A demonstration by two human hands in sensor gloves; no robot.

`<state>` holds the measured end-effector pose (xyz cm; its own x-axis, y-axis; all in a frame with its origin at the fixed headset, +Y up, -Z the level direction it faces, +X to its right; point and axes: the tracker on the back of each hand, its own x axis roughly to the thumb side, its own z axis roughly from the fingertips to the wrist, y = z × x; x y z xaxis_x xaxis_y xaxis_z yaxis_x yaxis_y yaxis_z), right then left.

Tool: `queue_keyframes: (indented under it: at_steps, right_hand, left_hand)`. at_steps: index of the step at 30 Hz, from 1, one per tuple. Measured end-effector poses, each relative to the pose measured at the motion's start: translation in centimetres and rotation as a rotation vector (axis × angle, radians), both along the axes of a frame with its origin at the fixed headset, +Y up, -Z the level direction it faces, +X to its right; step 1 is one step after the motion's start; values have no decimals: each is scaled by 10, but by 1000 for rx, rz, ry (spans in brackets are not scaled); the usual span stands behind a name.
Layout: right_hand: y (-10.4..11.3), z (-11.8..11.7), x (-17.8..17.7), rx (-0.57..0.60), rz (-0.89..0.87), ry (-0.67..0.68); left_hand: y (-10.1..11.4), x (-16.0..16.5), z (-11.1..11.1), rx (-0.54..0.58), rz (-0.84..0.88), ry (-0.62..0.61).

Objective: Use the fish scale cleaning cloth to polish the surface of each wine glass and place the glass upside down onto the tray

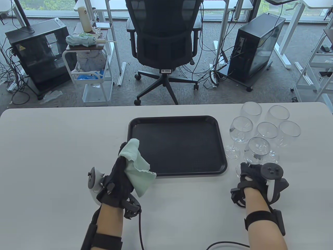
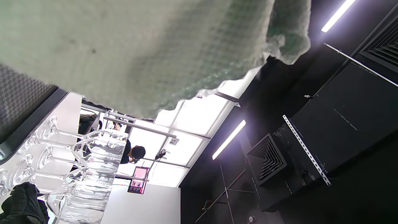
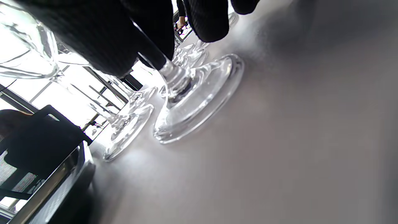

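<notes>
Several clear wine glasses [image 1: 265, 130] stand upright in a cluster at the table's right. My right hand [image 1: 251, 170] grips the stem of the nearest glass [image 1: 257, 149]; in the right wrist view my fingers [image 3: 199, 21] wrap the stem just above its foot [image 3: 199, 96], which rests on the table. My left hand [image 1: 122, 169] holds the pale green cleaning cloth [image 1: 135, 166] above the table, left of the black tray [image 1: 177, 166], which has nothing on it. The cloth [image 2: 140, 46] fills the top of the left wrist view, with the glasses [image 2: 90, 174] beyond it.
The white table [image 1: 52, 145] ends in a far edge just behind the tray. Beyond it stand an office chair [image 1: 164, 41], a white trolley [image 1: 88, 67] and two computer cases on the floor. Cables trail from both my wrists.
</notes>
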<state>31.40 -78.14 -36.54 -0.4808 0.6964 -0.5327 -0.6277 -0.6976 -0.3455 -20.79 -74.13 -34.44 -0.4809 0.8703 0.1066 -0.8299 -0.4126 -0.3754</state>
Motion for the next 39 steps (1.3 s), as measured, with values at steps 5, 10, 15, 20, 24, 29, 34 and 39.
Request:
queue_keyframes:
  at_steps: [5,10,15,20,24,29,34,39]
  right_hand:
    - [21,11,-11,113,31,153]
    - [66,24,-61,313,355,422]
    - [96,41,-126,601,706,689]
    - [80,54,-170,646,860,794]
    - [65,52,-184,574,911,864]
    - [64,51,-190,557,905,889]
    - [74,57,-188,608,883,855]
    - [83,64,-179,664,824,797]
  left_hand:
    - [-2,0,-1,-9,1,-3]
    - [2,-2,0,9,12,4]
    - [3,-6,2,15,12,21]
    - [0,-7,2,11,12,14]
    - [6,-2,2,40,-97,10]
    - [40,31,9,214,-300,-61]
    - [62,64,27,357,-556,-84]
    - [45,65,25,320,-616,-64]
